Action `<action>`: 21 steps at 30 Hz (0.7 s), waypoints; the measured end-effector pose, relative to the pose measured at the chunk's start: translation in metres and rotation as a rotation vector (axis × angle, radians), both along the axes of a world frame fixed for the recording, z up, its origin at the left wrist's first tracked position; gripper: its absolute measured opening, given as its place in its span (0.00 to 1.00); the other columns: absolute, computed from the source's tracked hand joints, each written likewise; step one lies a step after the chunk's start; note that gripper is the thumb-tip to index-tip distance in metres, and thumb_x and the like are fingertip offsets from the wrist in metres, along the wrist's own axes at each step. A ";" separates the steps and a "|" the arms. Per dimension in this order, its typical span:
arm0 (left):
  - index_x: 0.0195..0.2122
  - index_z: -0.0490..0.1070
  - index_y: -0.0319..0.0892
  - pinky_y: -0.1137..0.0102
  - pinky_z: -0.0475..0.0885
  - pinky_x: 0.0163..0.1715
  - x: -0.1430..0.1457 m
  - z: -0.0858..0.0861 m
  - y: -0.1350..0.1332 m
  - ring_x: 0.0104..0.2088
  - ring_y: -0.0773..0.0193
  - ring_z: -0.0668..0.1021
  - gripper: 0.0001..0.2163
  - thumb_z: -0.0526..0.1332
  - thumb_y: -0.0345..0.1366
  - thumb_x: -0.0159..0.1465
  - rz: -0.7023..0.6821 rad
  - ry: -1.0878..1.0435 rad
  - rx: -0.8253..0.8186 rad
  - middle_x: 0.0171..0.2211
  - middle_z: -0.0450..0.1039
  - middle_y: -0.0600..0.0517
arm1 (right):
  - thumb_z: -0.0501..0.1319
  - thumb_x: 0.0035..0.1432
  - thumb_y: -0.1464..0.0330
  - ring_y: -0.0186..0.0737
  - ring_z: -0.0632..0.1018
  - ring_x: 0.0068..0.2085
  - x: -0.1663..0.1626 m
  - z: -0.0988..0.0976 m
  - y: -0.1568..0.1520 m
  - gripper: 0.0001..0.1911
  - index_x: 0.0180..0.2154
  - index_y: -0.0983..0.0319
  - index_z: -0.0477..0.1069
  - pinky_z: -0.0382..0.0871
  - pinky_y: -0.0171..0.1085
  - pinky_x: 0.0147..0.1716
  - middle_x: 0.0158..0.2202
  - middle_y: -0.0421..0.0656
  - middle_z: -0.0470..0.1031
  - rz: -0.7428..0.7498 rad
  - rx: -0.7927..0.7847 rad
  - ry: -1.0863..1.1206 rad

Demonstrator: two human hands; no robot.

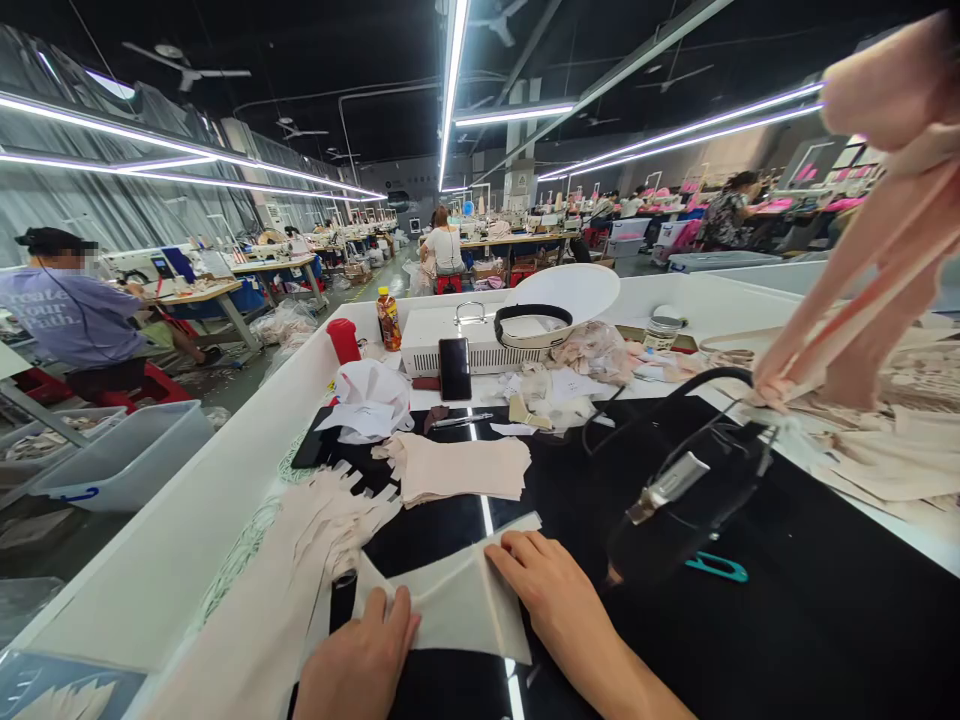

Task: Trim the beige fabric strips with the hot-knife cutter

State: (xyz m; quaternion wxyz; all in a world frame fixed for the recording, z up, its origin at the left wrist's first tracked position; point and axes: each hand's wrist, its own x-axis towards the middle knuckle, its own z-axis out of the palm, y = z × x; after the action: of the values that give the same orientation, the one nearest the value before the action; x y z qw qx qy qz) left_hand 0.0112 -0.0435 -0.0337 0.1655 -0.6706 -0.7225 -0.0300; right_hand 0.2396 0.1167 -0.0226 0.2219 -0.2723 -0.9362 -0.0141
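A thin cream fabric piece (457,600) lies on the black work surface, with a raised crease across it. My left hand (360,655) is at its lower left edge, fingertips bent and pressed together on the cloth. My right hand (559,590) reaches over its right side with fingers curled down onto the cloth. Both thumbs are hard to make out. Just beyond lies a stack of cut pink-beige fabric pieces (465,470). Left of my left hand, a long pile of beige strips (292,560) runs along the table.
A black corded device with a metal part (671,485) stands blurred at right, near a teal thread snipper (718,567). Behind are a phone (454,370), white box (427,340), drink bottle (388,318) and scraps. Pink fabric strips (862,270) hang at right. Co-workers sit beyond the white side wall (172,560).
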 end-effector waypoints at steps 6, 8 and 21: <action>0.35 0.76 0.43 0.71 0.61 0.22 -0.008 0.024 -0.009 0.23 0.50 0.82 0.16 0.50 0.34 0.76 0.335 -0.097 -0.259 0.19 0.73 0.51 | 0.56 0.61 0.87 0.46 0.82 0.41 0.001 -0.001 0.001 0.22 0.46 0.58 0.74 0.74 0.41 0.38 0.42 0.44 0.82 0.010 0.005 -0.008; 0.35 0.76 0.43 0.70 0.64 0.22 -0.008 0.032 -0.007 0.24 0.51 0.82 0.17 0.49 0.33 0.76 0.323 -0.043 -0.256 0.21 0.74 0.50 | 0.56 0.60 0.87 0.46 0.82 0.40 0.003 0.000 0.000 0.22 0.46 0.58 0.74 0.74 0.41 0.38 0.42 0.44 0.82 0.012 0.001 -0.006; 0.62 0.73 0.42 0.58 0.78 0.55 -0.014 0.010 0.023 0.55 0.52 0.80 0.31 0.50 0.13 0.62 -0.142 0.134 -0.189 0.60 0.76 0.44 | 0.54 0.52 0.90 0.45 0.82 0.37 0.016 0.003 -0.003 0.28 0.46 0.58 0.75 0.75 0.41 0.34 0.40 0.44 0.81 0.015 0.005 0.082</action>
State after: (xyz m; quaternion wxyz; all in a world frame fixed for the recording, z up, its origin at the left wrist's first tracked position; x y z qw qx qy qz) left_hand -0.0029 -0.0209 -0.0232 0.1470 -0.7331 -0.6602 0.0714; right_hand 0.2560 0.1138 -0.0201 0.2611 -0.2650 -0.9282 -0.0038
